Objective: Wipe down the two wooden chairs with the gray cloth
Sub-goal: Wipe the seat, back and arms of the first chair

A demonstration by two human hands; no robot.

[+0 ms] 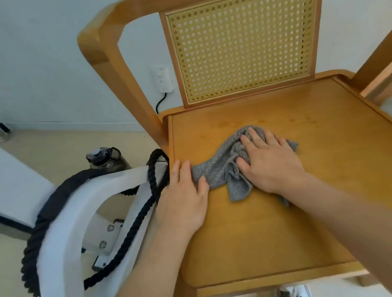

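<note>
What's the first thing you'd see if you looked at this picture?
A big wooden chair with a woven back panel fills the middle. On its seat, the right hand presses a crumpled gray cloth, and the left hand rests flat by the seat's left edge. A thick black rope loops on the floor at left.

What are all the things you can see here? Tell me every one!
wooden chair: one, honey brown with a woven cane back, centre and right
gray cloth: one, gray, bunched on the chair seat
white frame: one, white, lower left beside the chair
rope: one, thick and black, draped around the white frame
water bottle: one, dark, on the floor at left
wall plug: one, white with a black cord, on the wall behind the chair
shoes: two, gray and white, bottom edge
left hand: one, flat on the seat, touching the cloth's left end
right hand: one, pressing on the cloth
</note>
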